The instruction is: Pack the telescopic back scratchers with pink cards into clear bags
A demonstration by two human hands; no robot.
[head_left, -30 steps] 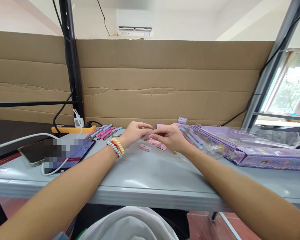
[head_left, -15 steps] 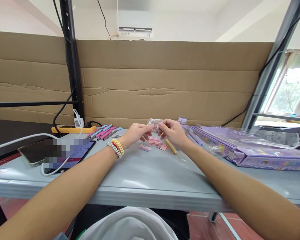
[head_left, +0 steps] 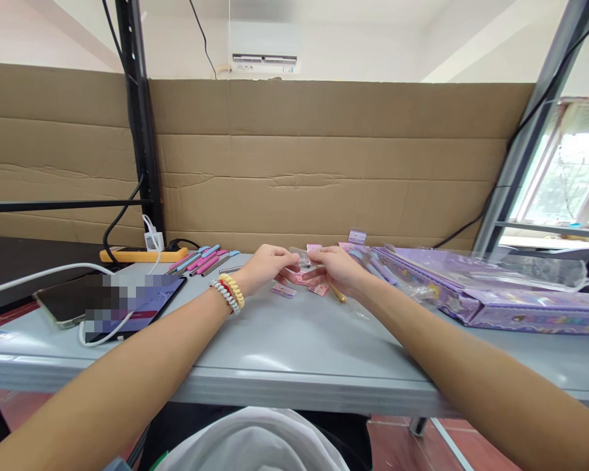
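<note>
Between my two hands is a small clear plastic wrapper, pinched from both sides just above the table. My left hand, with bead bracelets at the wrist, grips its left side. My right hand has the right side between thumb and fingers. Whatever is inside the wrapper is too small to make out. Under the hands lie small pink printed cards and a purple one. A gold pen lies partly hidden below my right hand.
Several pink, blue and grey pens lie at the back left, near an orange power strip. Left, a phone and a tablet lie under a white cable. A purple box with plastic wrapping occupies the right. Cardboard stands behind.
Both hands have sunk slightly toward the table with the wrapper, and the fingers have shifted on it. My right hand now covers more of the gold pen.
</note>
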